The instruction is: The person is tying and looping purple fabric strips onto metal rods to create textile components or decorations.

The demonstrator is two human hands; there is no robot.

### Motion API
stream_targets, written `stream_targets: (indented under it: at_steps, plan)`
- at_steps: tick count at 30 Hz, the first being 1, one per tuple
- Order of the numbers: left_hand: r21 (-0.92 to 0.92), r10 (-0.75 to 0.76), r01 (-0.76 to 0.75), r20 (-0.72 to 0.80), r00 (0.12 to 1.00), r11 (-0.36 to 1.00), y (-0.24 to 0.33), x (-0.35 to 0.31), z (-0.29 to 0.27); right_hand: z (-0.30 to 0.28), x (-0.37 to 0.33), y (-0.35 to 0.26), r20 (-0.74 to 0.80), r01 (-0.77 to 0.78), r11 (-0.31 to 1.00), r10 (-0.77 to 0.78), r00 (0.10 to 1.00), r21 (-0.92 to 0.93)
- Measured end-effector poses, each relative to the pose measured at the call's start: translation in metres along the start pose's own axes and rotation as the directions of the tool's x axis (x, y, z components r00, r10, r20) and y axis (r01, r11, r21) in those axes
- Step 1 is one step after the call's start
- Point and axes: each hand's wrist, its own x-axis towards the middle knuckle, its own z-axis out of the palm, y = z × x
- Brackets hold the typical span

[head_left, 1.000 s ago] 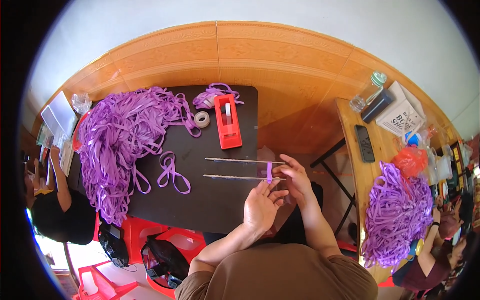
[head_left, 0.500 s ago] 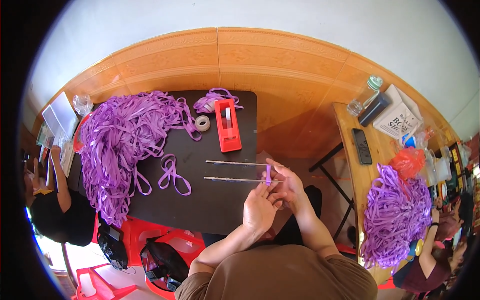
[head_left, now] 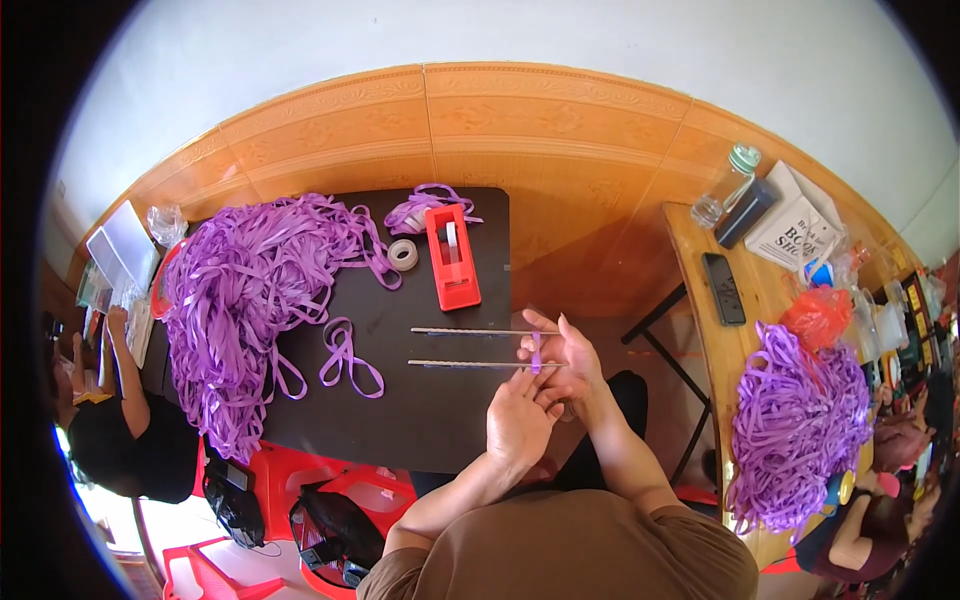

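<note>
Two thin, twisted metal rods, a far rod [head_left: 465, 331] and a near rod [head_left: 465, 363], lie side by side and reach past the black table's right edge. A short purple ribbon [head_left: 536, 350] runs across both near their right ends. My left hand [head_left: 520, 412] is below the near rod, its fingers closed at the ribbon's lower end; the exact grip is partly hidden. My right hand [head_left: 573, 362] is at the rod ends with thumb and forefinger spread apart, beside the ribbon. On the table lies a loose ribbon loop [head_left: 345, 362].
The black table [head_left: 400, 430] holds a large ribbon heap [head_left: 250, 290], a red tape dispenser [head_left: 455, 275] and a tape roll [head_left: 403, 254]. A wooden table [head_left: 695, 270] at right bears a phone [head_left: 723, 289], bottles and another ribbon pile [head_left: 795, 430]. Other people sit at both sides.
My right thumb and forefinger have spread and lifted off the far rod's end. My left hand stays at the ribbon. The whole view has shifted slightly.
</note>
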Motion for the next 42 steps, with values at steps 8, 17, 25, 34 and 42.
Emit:
stream_targets:
  at_steps: [8, 17, 25, 34, 42]
  plan:
    - [0.006, 0.008, -0.008, 0.005, 1.000, 1.000, 0.000, 0.000, 0.000, 0.015, -0.010, -0.004, -0.082, 0.015, 0.999, -0.018, 0.997, -0.033]
    - [0.009, 0.019, -0.019, -0.006, 1.000, 1.000, 0.001, 0.001, 0.002, 0.034, -0.038, -0.020, 0.396, 0.352, -0.232, -0.757, 0.520, -0.907]
    - [-0.009, 0.034, -0.034, -0.031, 0.999, 0.999, 0.001, -0.002, 0.010, 0.083, -0.021, -0.003, 0.485, -0.050, -0.729, -0.504, 0.715, -0.683]
    - [0.025, 0.046, -0.045, -0.018, 0.999, 0.999, 0.000, -0.003, 0.005, 0.067, -0.015, 0.000, 0.466, -0.069, -0.695, -0.550, 0.693, -0.716]
    - [0.019, 0.023, -0.023, -0.001, 1.000, 1.000, 0.003, -0.003, 0.008, 0.050, -0.019, -0.001, 0.357, -0.023, -0.522, -0.615, 0.703, -0.853]
